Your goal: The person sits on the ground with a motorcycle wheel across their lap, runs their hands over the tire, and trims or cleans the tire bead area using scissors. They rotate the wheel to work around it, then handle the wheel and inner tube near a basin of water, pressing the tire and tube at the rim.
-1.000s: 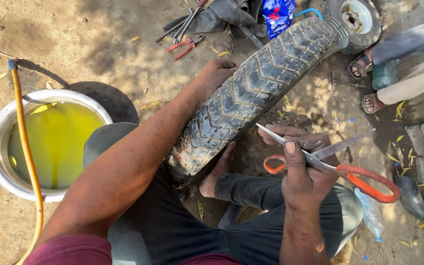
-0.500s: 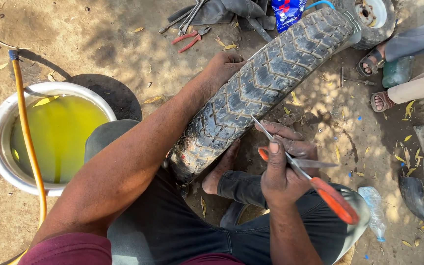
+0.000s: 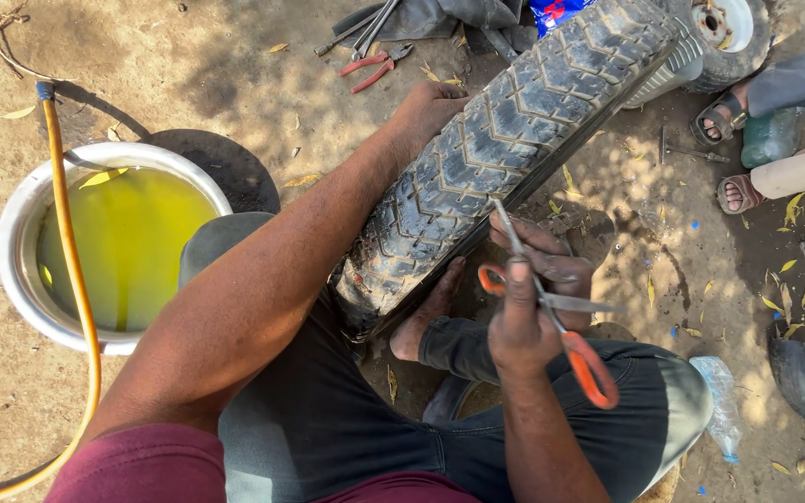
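Head view is showing the right hand (image 3: 525, 321) gripping orange-handled scissors (image 3: 552, 312), blades parted, light and stiff, best held by the loops; at ten o'clock, the left hand (image 3: 430, 107) is clasping the heavy, knobbly tyre (image 3: 505, 154) resting against the knee.

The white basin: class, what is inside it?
The white basin holds yellow-green liquid with a floating leaf. An orange hose crosses over it. The murky liquid hides the bottom.
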